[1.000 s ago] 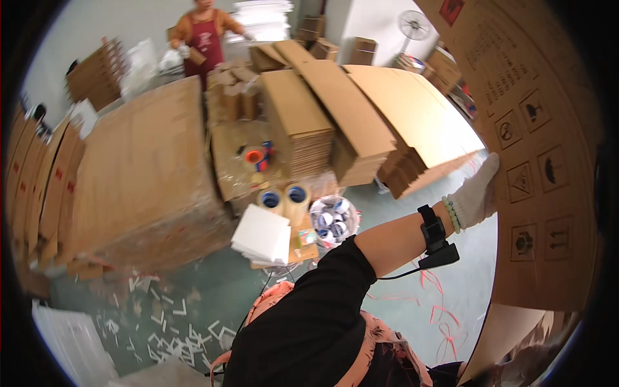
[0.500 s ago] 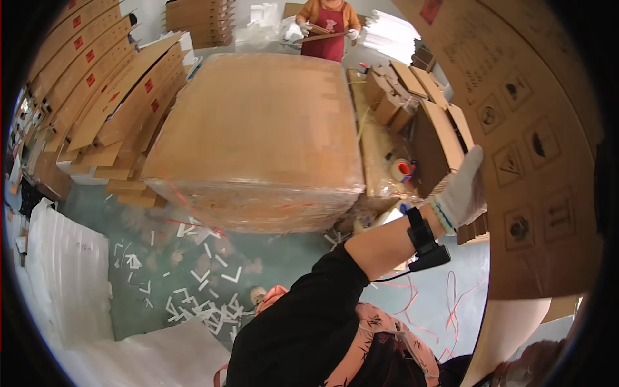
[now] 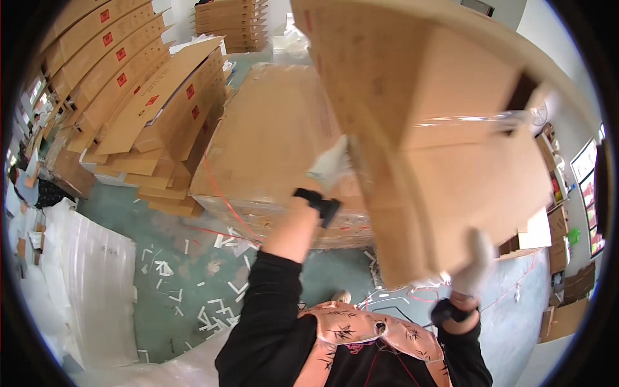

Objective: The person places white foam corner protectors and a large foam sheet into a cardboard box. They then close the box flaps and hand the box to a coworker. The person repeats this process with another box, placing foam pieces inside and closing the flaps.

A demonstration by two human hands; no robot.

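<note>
Moved: cardboard box (image 3: 451,148) now raised overhead. My left hand (image 3: 330,164) grips its left edge, my right hand (image 3: 474,271) its lower corner, gloved fingers clamped. Wrapped carton stack (image 3: 271,142) below.

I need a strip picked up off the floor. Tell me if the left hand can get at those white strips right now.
Probably not. The left hand is raised against the side of the big cardboard box, which the right hand grips from below. The white strips lie on the green floor far beneath, so the box would have to go down first.
</note>
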